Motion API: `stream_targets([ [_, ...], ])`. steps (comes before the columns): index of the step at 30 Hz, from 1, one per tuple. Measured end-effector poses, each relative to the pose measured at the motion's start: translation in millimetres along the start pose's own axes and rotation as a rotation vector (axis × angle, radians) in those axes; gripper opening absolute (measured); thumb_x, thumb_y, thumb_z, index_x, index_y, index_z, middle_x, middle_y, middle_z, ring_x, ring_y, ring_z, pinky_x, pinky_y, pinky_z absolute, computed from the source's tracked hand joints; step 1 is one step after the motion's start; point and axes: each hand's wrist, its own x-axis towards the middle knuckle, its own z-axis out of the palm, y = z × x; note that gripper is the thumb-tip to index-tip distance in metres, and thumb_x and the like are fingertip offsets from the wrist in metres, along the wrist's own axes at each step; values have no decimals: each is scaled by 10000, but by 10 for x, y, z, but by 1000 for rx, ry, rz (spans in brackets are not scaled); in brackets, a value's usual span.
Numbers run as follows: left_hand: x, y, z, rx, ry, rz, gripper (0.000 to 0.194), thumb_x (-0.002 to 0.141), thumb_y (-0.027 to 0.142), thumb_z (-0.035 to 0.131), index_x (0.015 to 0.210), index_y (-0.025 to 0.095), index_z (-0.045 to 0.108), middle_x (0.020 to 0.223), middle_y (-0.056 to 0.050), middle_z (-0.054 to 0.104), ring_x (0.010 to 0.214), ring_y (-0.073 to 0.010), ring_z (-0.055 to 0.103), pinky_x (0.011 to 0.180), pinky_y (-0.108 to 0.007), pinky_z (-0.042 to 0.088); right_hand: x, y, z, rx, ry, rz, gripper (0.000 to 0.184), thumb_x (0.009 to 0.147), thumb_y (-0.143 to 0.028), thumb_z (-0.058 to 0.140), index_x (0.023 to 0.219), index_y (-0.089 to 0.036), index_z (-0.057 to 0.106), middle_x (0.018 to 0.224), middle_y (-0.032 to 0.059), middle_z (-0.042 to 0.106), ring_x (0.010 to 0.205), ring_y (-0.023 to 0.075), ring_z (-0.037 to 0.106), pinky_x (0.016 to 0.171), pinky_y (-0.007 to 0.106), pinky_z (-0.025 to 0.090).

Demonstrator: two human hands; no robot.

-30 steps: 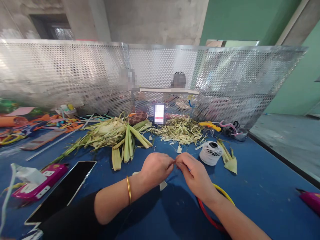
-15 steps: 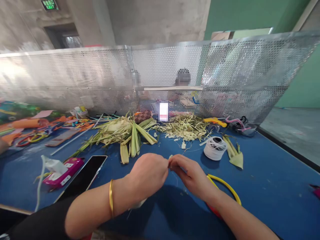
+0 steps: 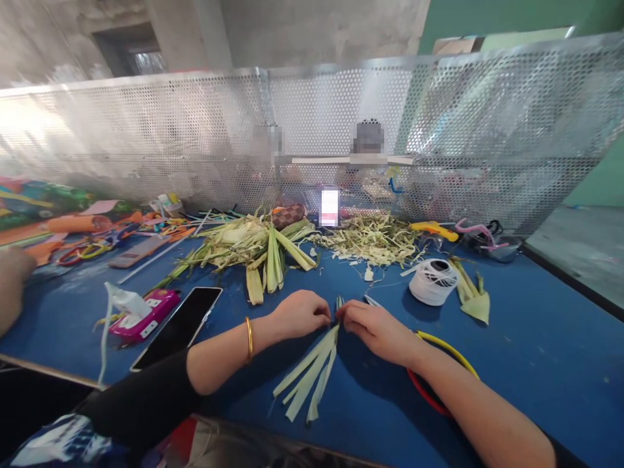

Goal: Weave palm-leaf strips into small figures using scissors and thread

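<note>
A bundle of pale green corn husk strips (image 3: 314, 374) fans out toward me over the blue table, its narrow top between my hands. My right hand (image 3: 375, 330) pinches that top, fingertips closed around it. On the other side, my left hand (image 3: 301, 314), with a gold bangle at the wrist, has its fingers closed in a pinch beside the bundle's top; what they hold is too small to make out. Beneath my right wrist lie scissors (image 3: 451, 349) with yellow and red handles, their blade tips showing beyond the hand.
A white thread spool (image 3: 433, 282) and a husk piece (image 3: 472, 300) lie at right. Husk heaps (image 3: 234, 244) and shreds (image 3: 373, 240) line the back, before a perforated metal screen (image 3: 195, 143). A phone (image 3: 178, 328) and tissue pack (image 3: 146, 316) sit left; another person's hand (image 3: 12, 279) is far left.
My hands have moved slightly apart, and my left hand has turned and drawn back. The husk strips, mostly hidden before, now show below them. The camera view has shifted a little.
</note>
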Motion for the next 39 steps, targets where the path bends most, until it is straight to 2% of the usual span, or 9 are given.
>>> stream_targets([
  [4,65,-162,1,-179,9,-45,215,761,317,563,694,174,709,602,12,638,576,-106,521,545,-202,343,8,0,22,2,-21,3,209,907,-93,382,802,-199,529,1006,70,609,884,166,587,777,332,476],
  [8,114,-257,42,-515,1,-143,280,722,415,624,667,143,658,586,13,597,541,-94,502,525,-200,380,-10,2,47,34,-15,21,201,908,-91,393,816,-202,533,1045,78,608,954,173,583,825,338,477],
  [12,129,-236,98,-872,-60,-215,328,690,458,663,709,131,639,613,-5,619,558,-108,560,544,-223,444,-23,8,59,54,3,38,209,889,-74,407,809,-211,543,1022,66,614,950,172,587,809,317,484],
  [16,133,-182,146,-1070,-125,-238,347,677,471,690,711,129,634,606,-7,616,561,-102,577,541,-217,457,-12,2,55,27,-7,49,199,885,-86,415,804,-205,552,939,66,610,865,176,574,754,309,484],
  [22,190,-132,146,-1136,-208,-284,392,699,520,686,706,141,582,782,-35,687,537,-91,601,515,-223,450,3,-20,18,26,0,31,214,904,-114,409,784,-209,558,839,45,598,778,165,558,681,281,456],
  [25,222,-96,121,-1111,-222,-346,387,718,513,682,688,137,592,698,-21,670,527,-88,594,517,-217,444,-4,-21,2,36,-12,48,213,912,-134,421,776,-206,567,826,29,596,726,145,548,642,264,429],
  [29,236,-55,93,-1141,-264,-422,363,691,473,723,653,130,611,613,-9,645,514,-83,579,530,-208,446,-20,-21,-12,25,-19,90,196,913,-159,436,798,-209,587,929,38,598,720,133,550,646,269,427],
  [35,222,-55,75,-1205,-286,-451,240,620,318,786,696,117,680,666,-24,686,580,-95,617,610,-217,494,-32,-7,-28,44,6,125,194,921,-171,435,819,-215,593,1024,52,589,797,146,584,720,293,470],
  [39,223,-55,98,-1196,-279,-450,201,580,197,788,741,114,701,617,-19,682,581,-105,627,669,-248,522,-25,2,-34,26,43,130,210,928,-158,433,832,-217,610,1033,53,614,819,150,604,728,291,487],
])
